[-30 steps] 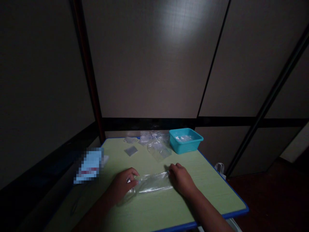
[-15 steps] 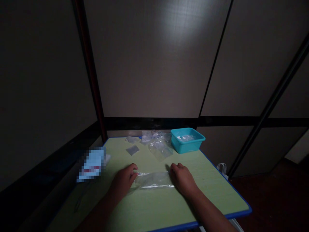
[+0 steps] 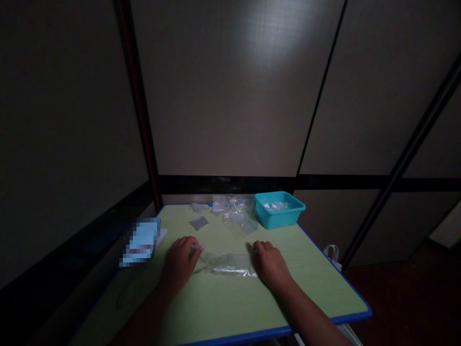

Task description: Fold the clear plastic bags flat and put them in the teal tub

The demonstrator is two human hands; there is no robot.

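Note:
A clear plastic bag [image 3: 232,265], long and narrow as if folded, lies crosswise on the table between my two hands. My left hand [image 3: 181,262] is at its left end, fingers curled and thumb close to them, closed on the bag's edge; the exact grip is partly hidden. At the other end my right hand [image 3: 272,263] has its fingers bent down over the bag, covering that end. The bag looks wrinkled and shiny along its near edge.
A turquoise basin [image 3: 281,218] holding clear plastic stands at the table's [image 3: 223,307] back right. Beside it lie crumpled clear bags [image 3: 239,221] and a small flat grey packet [image 3: 199,222]. A blurred-out blue item [image 3: 140,242] is at the left edge. Panelled walls rise behind.
My left hand has shifted slightly up and away, its fingers now more raised. The bag looks a little narrower and sits slightly farther back. My right hand has barely moved.

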